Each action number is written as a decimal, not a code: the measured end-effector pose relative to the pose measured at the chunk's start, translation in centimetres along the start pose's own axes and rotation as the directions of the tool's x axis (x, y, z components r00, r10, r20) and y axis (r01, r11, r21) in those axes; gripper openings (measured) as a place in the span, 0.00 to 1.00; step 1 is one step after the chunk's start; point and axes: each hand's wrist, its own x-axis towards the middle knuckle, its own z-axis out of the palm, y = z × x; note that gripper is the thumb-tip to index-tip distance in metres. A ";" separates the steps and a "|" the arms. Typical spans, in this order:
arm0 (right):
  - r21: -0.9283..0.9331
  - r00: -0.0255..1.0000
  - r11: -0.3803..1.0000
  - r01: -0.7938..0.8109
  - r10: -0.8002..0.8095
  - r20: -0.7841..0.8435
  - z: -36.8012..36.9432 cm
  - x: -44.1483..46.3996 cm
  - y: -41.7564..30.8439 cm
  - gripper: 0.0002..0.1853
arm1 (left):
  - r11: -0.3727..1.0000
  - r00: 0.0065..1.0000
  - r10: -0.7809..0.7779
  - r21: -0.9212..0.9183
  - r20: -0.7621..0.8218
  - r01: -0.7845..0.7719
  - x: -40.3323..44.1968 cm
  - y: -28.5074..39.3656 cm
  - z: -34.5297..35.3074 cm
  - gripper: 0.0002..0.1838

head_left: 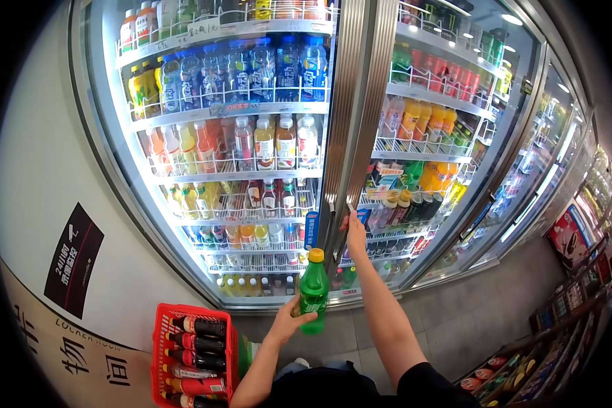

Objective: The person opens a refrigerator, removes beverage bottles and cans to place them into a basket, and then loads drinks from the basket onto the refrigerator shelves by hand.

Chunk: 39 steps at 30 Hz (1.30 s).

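In the head view, my left hand [290, 322] is wrapped round the lower part of a green plastic soda bottle [313, 289] with a yellow cap, held upright in front of the drinks fridge. My right hand [355, 236] is raised to the right-hand glass door, its fingers curled at the metal door handle [351, 207] near the centre frame. Part of that grip is hidden behind the hand. Rows of blue-capped bottles [262, 68] and juice bottles [264, 144] stand on wire shelves behind the left door.
At lower left is a red basket [159, 353] holding several dark soda bottles lying on their sides. More glass fridge doors [517, 177] run off to the right. A rack of packaged goods [551, 340] stands at lower right, across the grey tiled floor [449, 333].
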 end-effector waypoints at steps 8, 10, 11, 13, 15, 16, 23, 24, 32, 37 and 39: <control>0.235 0.991 0.972 -0.028 -0.003 0.131 -2.9 -4.0 0.8 0.32 | 0.999 1.000 -0.018 -0.046 0.024 0.019 1.9 -0.4 -0.9 0.39; 0.238 0.991 0.971 -0.016 -0.016 0.131 -4.0 -5.2 0.2 0.32 | 0.997 0.999 -0.010 -0.078 0.031 0.012 2.5 -1.0 -0.6 0.39; 0.275 0.988 0.961 -0.023 -0.020 0.154 -4.6 -5.7 0.4 0.33 | 0.997 0.999 -0.026 -0.076 0.033 0.028 2.6 -1.1 -0.4 0.39; 0.333 0.986 0.942 -0.037 -0.019 0.165 -5.4 -6.8 0.9 0.33 | 0.996 0.998 -0.036 -0.080 0.043 0.040 2.6 -1.6 0.3 0.39; 0.332 0.988 0.942 -0.043 -0.009 0.154 -6.1 -7.7 0.4 0.33 | 0.996 0.998 -0.044 -0.069 0.048 0.048 2.3 -1.6 1.4 0.39; 0.337 0.990 0.940 -0.051 0.002 0.144 -6.6 -8.6 0.1 0.33 | 0.998 0.998 -0.048 -0.030 0.037 0.049 2.0 -1.5 2.1 0.39; 0.323 0.994 0.946 -0.019 -0.016 0.106 -10.5 -13.6 -2.2 0.32 | 0.999 1.000 0.015 -0.032 0.018 -0.014 -3.2 -3.9 7.5 0.39; 0.330 0.993 0.944 -0.016 -0.023 0.114 -11.3 -14.3 -2.2 0.32 | 0.998 1.000 0.029 -0.054 0.007 -0.028 -4.2 -4.2 8.2 0.38; 0.338 0.996 0.941 -0.034 0.003 0.092 -18.2 -19.9 -2.8 0.31 | 0.995 0.996 0.092 0.046 0.009 -0.092 -10.8 -7.0 12.3 0.36; 0.335 0.999 0.942 -0.026 0.015 0.034 -24.1 -23.9 -3.2 0.30 | 0.997 0.995 0.066 0.035 0.069 -0.068 -13.0 -10.1 15.6 0.36; 0.333 1.000 0.943 0.001 0.005 -0.018 -26.5 -26.1 -3.7 0.29 | 0.999 0.993 0.046 -0.008 0.106 -0.046 -13.4 -10.4 17.1 0.36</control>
